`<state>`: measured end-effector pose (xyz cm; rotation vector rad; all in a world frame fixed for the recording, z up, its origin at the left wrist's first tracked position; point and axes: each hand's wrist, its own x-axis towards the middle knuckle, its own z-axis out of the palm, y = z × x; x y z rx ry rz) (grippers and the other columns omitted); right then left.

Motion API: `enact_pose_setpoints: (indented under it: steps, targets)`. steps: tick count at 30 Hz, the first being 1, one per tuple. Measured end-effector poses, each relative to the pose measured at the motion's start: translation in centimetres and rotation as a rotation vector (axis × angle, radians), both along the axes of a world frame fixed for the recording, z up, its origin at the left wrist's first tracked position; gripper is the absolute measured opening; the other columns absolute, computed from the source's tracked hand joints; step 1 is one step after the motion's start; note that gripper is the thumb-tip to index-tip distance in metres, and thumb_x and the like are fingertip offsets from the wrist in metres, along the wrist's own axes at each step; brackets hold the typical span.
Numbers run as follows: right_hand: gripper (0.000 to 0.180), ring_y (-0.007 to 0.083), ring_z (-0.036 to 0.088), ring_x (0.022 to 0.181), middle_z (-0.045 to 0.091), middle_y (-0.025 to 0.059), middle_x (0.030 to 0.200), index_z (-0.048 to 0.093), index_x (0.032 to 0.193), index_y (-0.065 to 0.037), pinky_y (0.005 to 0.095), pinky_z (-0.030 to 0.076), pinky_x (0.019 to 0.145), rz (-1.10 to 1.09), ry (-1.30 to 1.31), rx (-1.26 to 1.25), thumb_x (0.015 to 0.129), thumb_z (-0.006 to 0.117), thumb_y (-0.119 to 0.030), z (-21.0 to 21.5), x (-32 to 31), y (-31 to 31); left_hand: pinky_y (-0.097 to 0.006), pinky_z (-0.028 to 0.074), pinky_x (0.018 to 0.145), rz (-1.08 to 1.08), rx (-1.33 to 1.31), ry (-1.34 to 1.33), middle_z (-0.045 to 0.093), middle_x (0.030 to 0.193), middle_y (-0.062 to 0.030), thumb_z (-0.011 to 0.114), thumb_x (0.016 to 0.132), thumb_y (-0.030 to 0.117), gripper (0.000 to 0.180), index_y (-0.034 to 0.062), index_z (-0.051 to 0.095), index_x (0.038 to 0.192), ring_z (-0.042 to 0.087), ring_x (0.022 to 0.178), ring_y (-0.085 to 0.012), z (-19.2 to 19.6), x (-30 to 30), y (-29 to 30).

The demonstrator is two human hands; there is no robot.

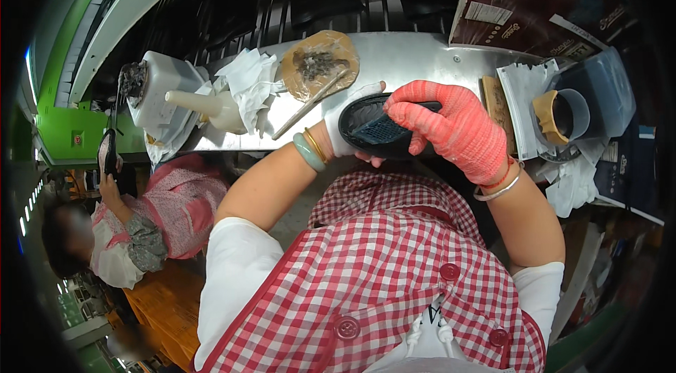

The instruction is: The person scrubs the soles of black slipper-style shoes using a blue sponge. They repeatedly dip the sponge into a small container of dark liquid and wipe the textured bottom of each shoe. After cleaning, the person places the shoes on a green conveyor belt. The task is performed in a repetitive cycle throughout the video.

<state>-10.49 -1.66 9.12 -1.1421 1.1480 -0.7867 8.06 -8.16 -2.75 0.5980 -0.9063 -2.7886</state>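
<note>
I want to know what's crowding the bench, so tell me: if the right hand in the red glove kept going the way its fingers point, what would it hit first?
The right hand points toward the person's left, across the black shoe sole it grips. Next in that line would probably be the left hand in its white glove, holding the sole's other end. Depth is hard to judge in this view.

- A steel workbench (415, 56) runs just beyond the hands, its surface shining under overhead light.
- Behind the bench, farther from the hands, a dark slatted conveyor (282, 0) lies in shadow.
- Up and to the left of the hands, a green machine frame (63, 119) curves along the picture's edge.
- Low to the left of the hands, a seated co-worker (141, 232) in a pink patterned smock.
- To the right of the hands, a brown carton (535, 0) leans above the bench.
</note>
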Motion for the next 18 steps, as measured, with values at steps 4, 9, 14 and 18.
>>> enact_pose_setpoints:
  steps: [4,9,14,18]
  targets:
    - [0.027,0.0089,0.054,0.054,0.063,0.005,0.075,0.066,0.095,0.0,0.0219,0.046,0.055,-0.005,-0.016,0.026,0.082,0.064,-0.023,-0.7,0.1,-1.2,-0.032,0.049,0.031,0.024,0.302,-0.089,0.062,0.084,-0.0231,0.035,0.089,0.054,0.064,-0.0022,0.05,0.115,0.062,0.051,-0.0358,0.6,1.4,-1.9]
    - [0.026,0.0083,0.054,0.055,0.063,0.0044,0.076,0.066,0.095,-0.001,0.0216,0.044,0.054,0.007,0.034,0.037,0.082,0.064,-0.023,-1.5,-0.9,-1.9,-0.038,0.049,0.035,0.021,0.267,-0.282,0.065,0.088,-0.0192,0.036,0.089,0.054,0.059,0.0028,0.053,0.115,0.062,0.052,-0.0343,0.1,1.9,-4.2]
    - [0.025,0.0082,0.055,0.057,0.063,0.0044,0.077,0.066,0.095,-0.001,0.0217,0.044,0.055,0.016,0.059,0.075,0.082,0.064,-0.023,-1.6,-2.1,-2.2,-0.028,0.044,0.03,-0.084,0.118,-0.37,0.065,0.074,-0.017,0.039,0.088,0.057,0.061,0.003,0.056,0.111,0.061,0.044,-0.0278,1.1,1.5,-5.4]
    - [0.026,0.009,0.055,0.058,0.064,0.0044,0.079,0.067,0.095,-0.001,0.0224,0.047,0.057,0.025,0.055,0.073,0.082,0.064,-0.023,-1.8,-3.3,-2.3,-0.033,0.048,0.071,-0.248,0.265,-0.23,0.065,0.095,-0.0119,0.059,0.08,0.043,0.058,0.0026,0.051,0.121,0.062,0.076,-0.0197,0.0,2.3,-7.6]
